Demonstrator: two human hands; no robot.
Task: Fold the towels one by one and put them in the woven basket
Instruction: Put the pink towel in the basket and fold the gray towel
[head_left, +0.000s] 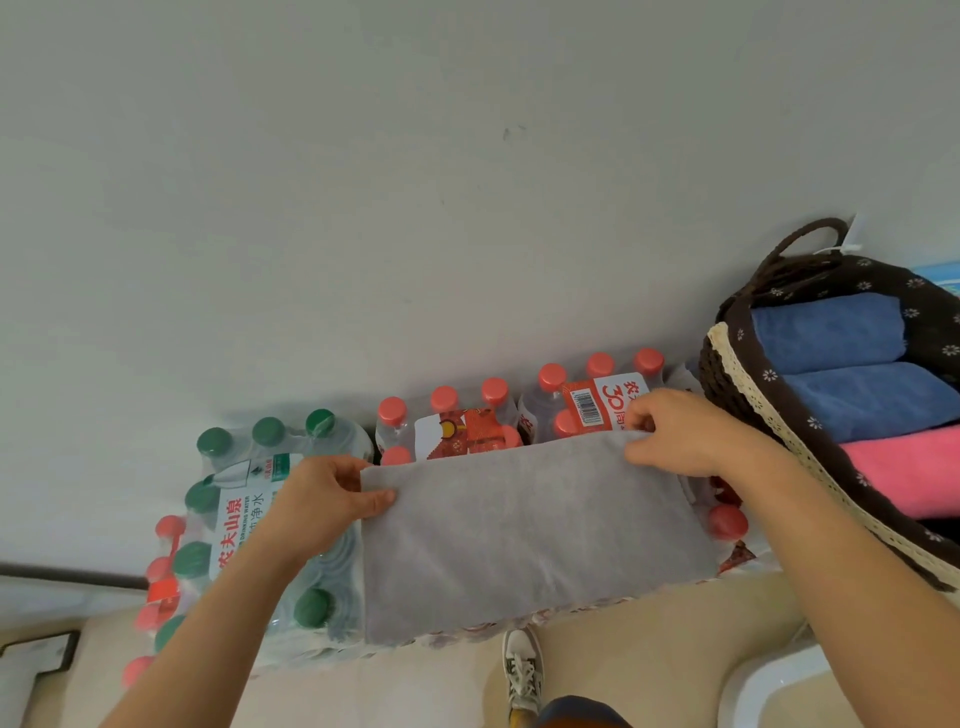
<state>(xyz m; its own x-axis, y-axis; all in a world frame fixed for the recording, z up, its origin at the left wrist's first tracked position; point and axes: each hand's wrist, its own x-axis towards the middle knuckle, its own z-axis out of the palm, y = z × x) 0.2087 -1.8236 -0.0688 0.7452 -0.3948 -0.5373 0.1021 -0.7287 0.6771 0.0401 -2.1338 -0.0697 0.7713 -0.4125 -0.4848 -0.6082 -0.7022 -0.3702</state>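
My forearms reached out over the bottle packs (270, 519), my left hand (322, 499) and right hand (675, 431) each pinching a far corner of the grey towel (524, 530) spread there left of the woven basket (769, 415), and I judged the fold needed both corners drawn evenly toward the near edge

towel (524, 535) grey | basket liner (769, 384) brown, white flowers | caps (392, 410) red

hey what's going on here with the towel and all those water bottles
A person is folding a grey towel laid over shrink-wrapped packs of water bottles. The left hand pinches its far left corner and the right hand its far right corner. To the right, the woven basket already holds two blue towels and a pink towel.
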